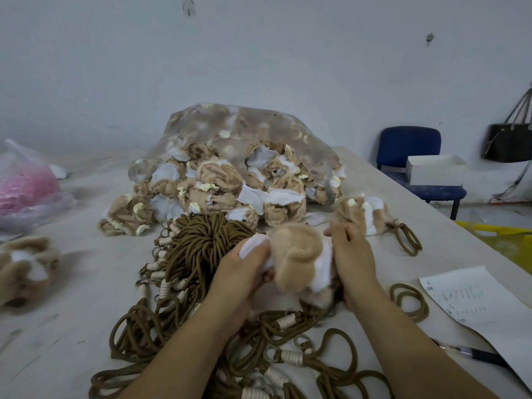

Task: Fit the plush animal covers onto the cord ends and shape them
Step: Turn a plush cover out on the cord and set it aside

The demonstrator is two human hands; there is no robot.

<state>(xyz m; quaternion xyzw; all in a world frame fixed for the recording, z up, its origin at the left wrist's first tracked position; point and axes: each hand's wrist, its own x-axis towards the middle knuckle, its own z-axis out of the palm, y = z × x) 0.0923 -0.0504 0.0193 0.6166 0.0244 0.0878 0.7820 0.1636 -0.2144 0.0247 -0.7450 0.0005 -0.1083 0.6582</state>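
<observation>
Above the brown cords (161,321) looped at 6 o'clock, the left hand (241,272) and the right hand (352,254) each squeeze one side of the plush cover (296,254) in the middle. A good way is to pull it on evenly, bit by bit, then pat it round. It looks soft, tan and white, and bunched up; more spill from the bag (259,125) at 12 o'clock.

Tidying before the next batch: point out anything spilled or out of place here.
The clear bag lies slumped open, and plush covers spill from its mouth onto the table. The brown cords lie in a tangled heap.
</observation>
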